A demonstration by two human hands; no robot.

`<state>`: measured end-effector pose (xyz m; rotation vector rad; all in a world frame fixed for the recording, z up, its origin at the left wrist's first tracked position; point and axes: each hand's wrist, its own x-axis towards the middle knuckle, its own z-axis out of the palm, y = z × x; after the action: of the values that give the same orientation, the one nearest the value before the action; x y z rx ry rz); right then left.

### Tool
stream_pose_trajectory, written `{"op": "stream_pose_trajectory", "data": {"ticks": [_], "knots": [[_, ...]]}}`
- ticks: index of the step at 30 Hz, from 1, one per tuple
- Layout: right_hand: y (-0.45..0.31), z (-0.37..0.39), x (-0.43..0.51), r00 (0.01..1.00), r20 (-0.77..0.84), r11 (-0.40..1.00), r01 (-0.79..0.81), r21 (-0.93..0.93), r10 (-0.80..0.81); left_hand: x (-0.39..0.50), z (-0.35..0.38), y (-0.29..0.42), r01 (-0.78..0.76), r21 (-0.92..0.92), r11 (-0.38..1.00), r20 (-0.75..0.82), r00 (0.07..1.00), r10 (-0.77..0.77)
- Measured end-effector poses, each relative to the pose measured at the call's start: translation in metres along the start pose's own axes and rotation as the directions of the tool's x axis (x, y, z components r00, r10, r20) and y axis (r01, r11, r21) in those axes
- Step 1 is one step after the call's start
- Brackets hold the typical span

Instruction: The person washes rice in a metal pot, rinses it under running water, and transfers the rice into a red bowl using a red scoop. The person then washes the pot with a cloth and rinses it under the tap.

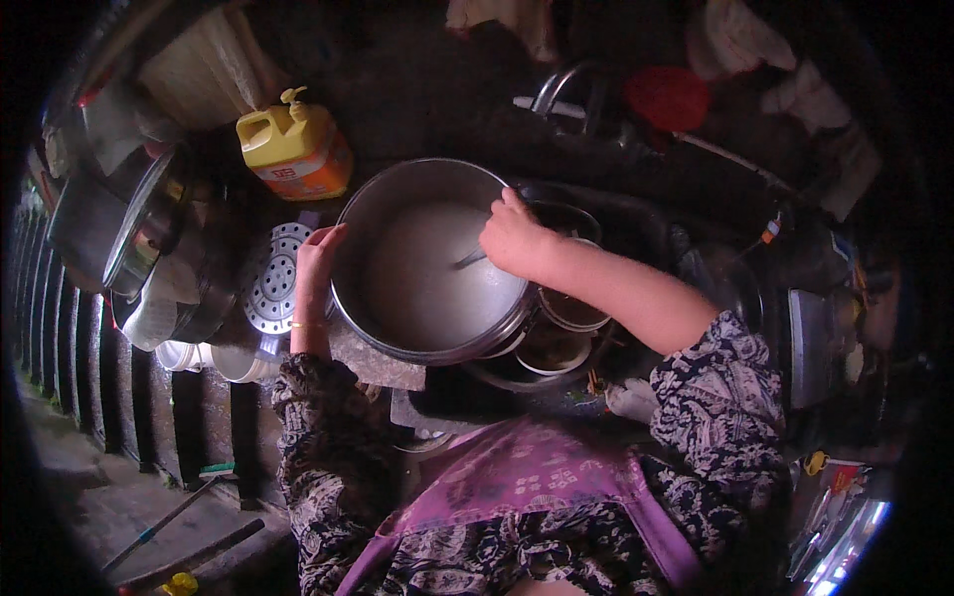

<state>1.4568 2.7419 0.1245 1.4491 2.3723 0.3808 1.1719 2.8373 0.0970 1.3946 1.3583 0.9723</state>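
Note:
A large round metal pot [417, 298] with whitish, cloudy contents stands tilted before me, over the left edge of a dark sink. My left hand [319, 257] grips the pot's left rim. On the opposite side, my right hand [513, 237] is at the rim with its fingers bent over it; whether it also holds the thin utensil [469, 258] that shows inside the pot I cannot tell. Several bowls [555, 354] lie in the sink under and right of the pot. A perforated metal steamer plate [277, 279] is just left of my left hand.
A yellow and orange plastic jug [294, 149] stands behind the pot on the left. Large metal basins [141, 223] lean at the far left, above white buckets [182, 356]. A faucet [555, 93] and a red round object [667, 98] are at the back. A cloth [632, 401] lies by the sink's front edge.

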Motion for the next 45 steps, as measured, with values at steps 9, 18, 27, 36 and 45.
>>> {"op": "stream_pose_trajectory", "data": {"ticks": [9, 18, 27, 36, 45], "knots": [[0.025, -0.039, -0.046, 0.897, -0.419, 0.988, -0.1, 0.114, 0.14, -0.009, -0.003, 0.002, -0.014, -0.003, 1.0, 0.002, 1.0, 0.014], [0.02, 0.022, -0.138, 0.691, -0.672, 0.962, -0.152, 0.225, 0.266, 0.012, -0.002, -0.014, 0.052, 0.001, 0.999, 0.0, 0.999, -0.052], [0.032, 0.023, -0.239, 0.397, -0.551, 0.679, -0.438, 0.589, 0.734, 0.002, -0.007, -0.011, -0.017, 0.011, 1.0, 0.06, 0.998, 0.016], [-0.022, 0.214, -0.264, 0.393, 0.69, -0.194, -0.769, 0.609, 0.608, 0.006, -0.019, -0.015, -0.072, -0.011, 0.997, 0.134, 0.988, 0.072], [0.007, 0.234, -0.232, 0.454, 0.646, -0.023, -0.807, 0.59, 0.614, -0.001, -0.012, -0.008, -0.006, -0.041, 0.999, 0.108, 0.994, 0.011]]}}
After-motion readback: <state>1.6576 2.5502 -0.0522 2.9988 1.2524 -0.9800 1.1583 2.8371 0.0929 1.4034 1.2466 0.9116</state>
